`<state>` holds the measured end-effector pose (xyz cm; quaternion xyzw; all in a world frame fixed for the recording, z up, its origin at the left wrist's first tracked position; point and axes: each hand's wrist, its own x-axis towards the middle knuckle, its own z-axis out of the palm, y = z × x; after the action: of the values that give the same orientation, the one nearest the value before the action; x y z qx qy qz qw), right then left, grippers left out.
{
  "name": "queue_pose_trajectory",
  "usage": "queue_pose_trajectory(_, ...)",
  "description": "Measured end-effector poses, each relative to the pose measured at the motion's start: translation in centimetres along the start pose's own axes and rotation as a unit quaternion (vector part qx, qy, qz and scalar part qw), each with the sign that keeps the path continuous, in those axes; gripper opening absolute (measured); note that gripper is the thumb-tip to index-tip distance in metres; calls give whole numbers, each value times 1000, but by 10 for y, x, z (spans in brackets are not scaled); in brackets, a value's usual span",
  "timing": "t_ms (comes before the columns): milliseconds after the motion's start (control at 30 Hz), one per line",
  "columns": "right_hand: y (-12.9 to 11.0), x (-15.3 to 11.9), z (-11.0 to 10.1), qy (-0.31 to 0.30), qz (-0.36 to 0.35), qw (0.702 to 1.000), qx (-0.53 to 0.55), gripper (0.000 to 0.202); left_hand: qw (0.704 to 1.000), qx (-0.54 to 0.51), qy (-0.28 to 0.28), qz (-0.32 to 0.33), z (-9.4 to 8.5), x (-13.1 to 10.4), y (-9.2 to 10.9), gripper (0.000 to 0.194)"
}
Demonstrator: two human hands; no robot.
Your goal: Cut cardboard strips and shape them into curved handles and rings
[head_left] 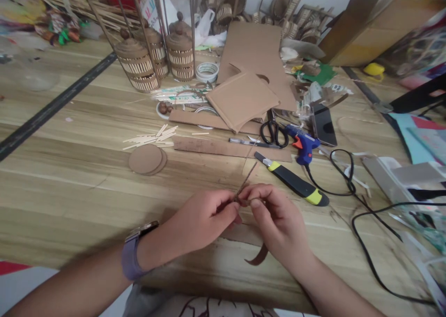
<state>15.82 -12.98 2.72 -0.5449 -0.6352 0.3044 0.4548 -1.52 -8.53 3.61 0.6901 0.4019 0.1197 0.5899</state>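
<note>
My left hand (209,215) and my right hand (277,219) meet over the front of the table, fingertips pinched together. Between them is a thin brown cardboard strip (258,255). One curled length hangs below my right hand, and a narrow piece sticks up past the fingertips. The fingers hide the part being pinched. Just beyond my right hand lies a black and yellow utility knife (291,180) with its blade exposed. Left of the hands rest two cardboard discs (145,159), partly overlapping, beside a loose heap of short wooden sticks (156,137).
Scissors (274,132), a blue glue gun (304,145) and its looping cable lie at right, near a phone (324,124). Cardboard sheets (244,96) and tape rolls (207,71) are behind. Several lantern-like cardboard pieces (180,50) stand at the back.
</note>
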Motion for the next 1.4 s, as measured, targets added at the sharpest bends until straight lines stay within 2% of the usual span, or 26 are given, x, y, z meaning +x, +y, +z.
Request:
queue_pose_trajectory(167, -2, -1, 0, 21, -39, 999, -16, 12, 1000, -23, -4, 3, -2, 1, -2, 31)
queue_pose_trajectory(300, 1, -1, -3, 39, -121, 985, -113, 7, 999, -47, 0, 7, -3, 1, -2, 32)
queue_pose_trajectory(433, 3, 1, -4, 22, -172, 967, -186, 19, 999, -32, 13, 9, -3, -1, -2, 35)
queue_pose_trajectory(600, 3, -1, -3, 19, -141, 977, -159, 11, 999, -23, 11, 29, -3, -3, -2, 36)
queue_pose_trajectory(767, 5, -6, -4, 38, -79, 992, -94, 11, 998, 7, -6, 54, -2, -5, 0, 34)
queue_pose_trajectory(967, 4, -7, -6, 52, -59, 996, -52, 9, 996, -32, -19, 81, -2, -5, -2, 36)
queue_pose_trajectory(1200, 0, -3, -6, 11, -120, 986, -119, 13, 994, -80, -16, 77, -3, -1, -3, 35)
queue_pose_trajectory(1400, 0, -1, -9, 20, -139, 981, -134, 21, 993, 23, 16, 115, -4, -2, -4, 39)
